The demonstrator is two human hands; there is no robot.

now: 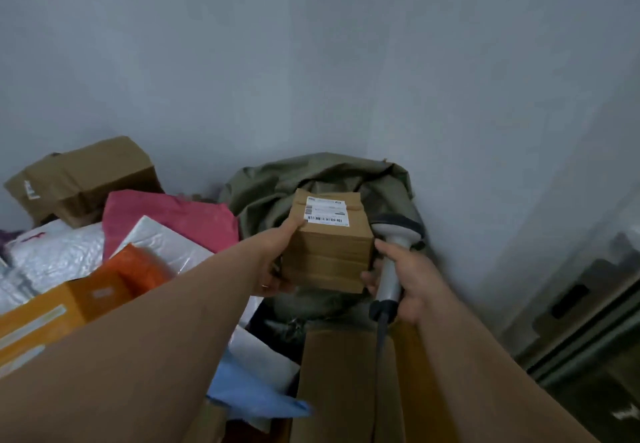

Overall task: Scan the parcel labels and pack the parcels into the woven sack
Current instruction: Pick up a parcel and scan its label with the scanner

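Note:
A small brown cardboard parcel (pixel 329 248) with a white barcode label (pixel 325 212) on its top hangs over the open mouth of the olive-green woven sack (pixel 273 183). My left hand (pixel 277 262) grips the parcel's left side, thumb on the top edge. My right hand (pixel 408 280) holds a grey handheld scanner (pixel 391 262) by its handle, with its fingertips against the parcel's right side. The scanner's head sits just right of the parcel, and its cable runs down toward me.
A heap of parcels lies to the left: a brown box (pixel 83 179), a pink mailer (pixel 173 221), white bubble mailers (pixel 59 252) and an orange box (pixel 86 300). A blue mailer (pixel 256 397) and a cardboard box (pixel 346 383) sit below. The grey wall stands behind, a dark cabinet (pixel 588 321) at right.

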